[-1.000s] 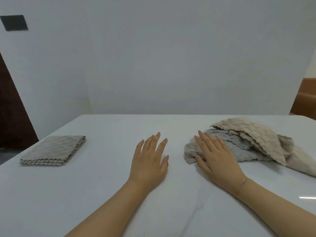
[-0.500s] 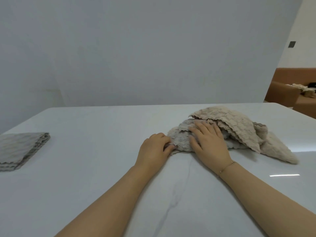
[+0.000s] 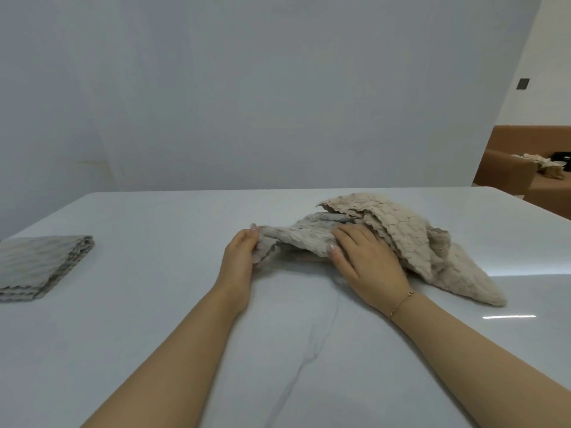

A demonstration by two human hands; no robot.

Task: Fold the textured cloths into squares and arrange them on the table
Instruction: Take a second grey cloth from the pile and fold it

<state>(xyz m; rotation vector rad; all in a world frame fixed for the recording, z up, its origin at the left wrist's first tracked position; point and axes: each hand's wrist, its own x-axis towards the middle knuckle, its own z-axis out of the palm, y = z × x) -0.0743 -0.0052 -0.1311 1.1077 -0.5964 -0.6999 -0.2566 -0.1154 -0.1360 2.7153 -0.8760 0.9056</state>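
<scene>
My left hand [image 3: 239,257] has its fingers [image 3: 251,234] curled around the near-left corner of the top cloth [image 3: 296,239], pinching that edge and holding it just off the table [image 3: 154,304]. My right hand [image 3: 366,264] lies flat on the same cloth, fingers [image 3: 349,234] straight and pressing down, thumb spread toward nine o'clock; it grips nothing. A thin bracelet [image 3: 401,302] sits on that wrist.

The cloth I hold belongs to a loose pile of textured cloths [image 3: 401,236] at about one o'clock from the table's centre, crumpled, with a beige one draped over the top and trailing down toward four o'clock (I cannot tell how many lie in the heap). Well apart, at nine o'clock by the left edge, a folded stack [image 3: 40,267] of the same grey cloths lies flat in a neat square.

Beyond the table at two o'clock stands a brown sofa [image 3: 506,171] with some pale fabric on it, too small to make out.
</scene>
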